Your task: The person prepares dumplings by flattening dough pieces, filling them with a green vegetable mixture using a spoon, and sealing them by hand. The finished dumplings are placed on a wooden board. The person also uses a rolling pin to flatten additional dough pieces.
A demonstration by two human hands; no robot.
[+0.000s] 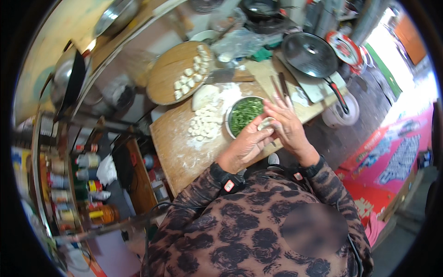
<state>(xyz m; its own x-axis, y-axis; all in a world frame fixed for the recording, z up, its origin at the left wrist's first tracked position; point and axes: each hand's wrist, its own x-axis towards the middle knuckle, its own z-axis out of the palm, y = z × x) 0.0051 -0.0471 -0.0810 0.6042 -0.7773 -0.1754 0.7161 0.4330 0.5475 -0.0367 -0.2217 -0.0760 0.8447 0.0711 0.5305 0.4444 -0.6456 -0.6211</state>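
A pale dough dumpling (pixel 265 124) is pinched between my two hands, over the near right edge of the filling bowl. My left hand (pixel 247 143) grips it from the left, thumb along its side. From the right, my right hand (pixel 290 126) presses against it with the fingers stretched forward. Chopped green filling (pixel 246 112) lies in the round metal bowl (pixel 228 128). Left of the bowl, small cut dough pieces (pixel 204 124) are spread on the floured wooden board (pixel 173 152). A larger lump of dough (pixel 205 98) sits just behind them.
A round wooden tray (pixel 164 76) at the back left bears rows of finished dumplings (pixel 188 81). A cleaver (pixel 223 75) lies beside it. At the right are a lidded frying pan (pixel 309 55) and a white bucket (pixel 342 110). Shelves with bottles (pixel 88 161) stand left.
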